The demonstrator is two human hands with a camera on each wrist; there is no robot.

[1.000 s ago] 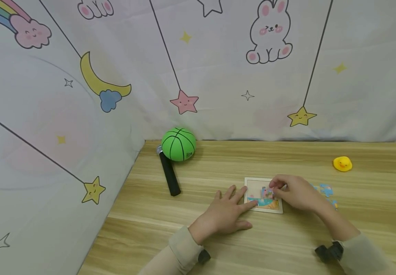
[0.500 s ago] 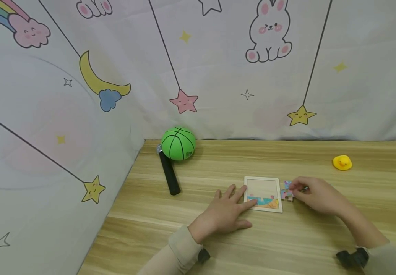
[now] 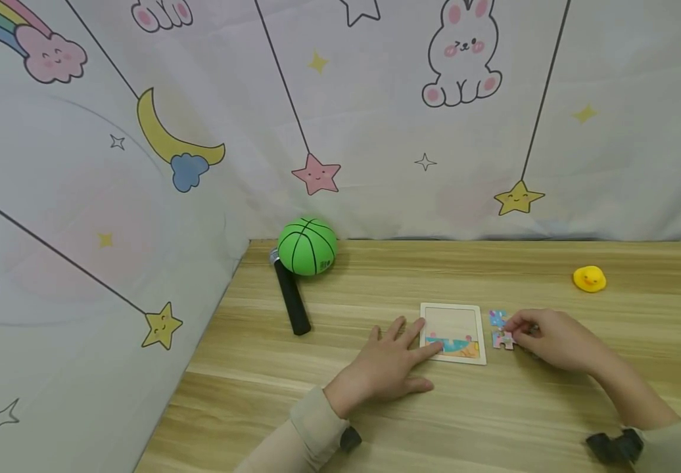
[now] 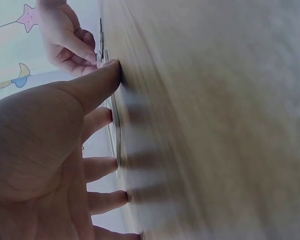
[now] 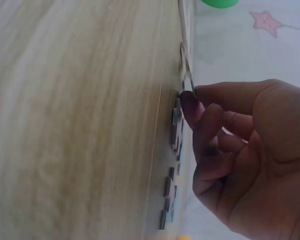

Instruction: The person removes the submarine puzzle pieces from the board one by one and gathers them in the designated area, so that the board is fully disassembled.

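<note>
My left hand lies with fingers spread at the left side of a small square puzzle board, its index finger over the lower part. The board's bottom strip bears blue and orange picture pieces; its upper part shows bare backing. In the left wrist view, the fingertips of the left hand touch the board's edge and the table. Just right of the board, my right hand pinches a pink puzzle piece between thumb and finger. In the right wrist view, that thin piece tilts from the fingertips of the right hand.
A blue puzzle piece lies by the right fingers; further loose pieces show beneath that hand in the right wrist view. A yellow rubber duck sits back right. A green ball and black microphone are back left.
The right hand has carried the pink piece rightward, off the board and down towards the loose pieces. The left hand has stayed on the board's edge.
</note>
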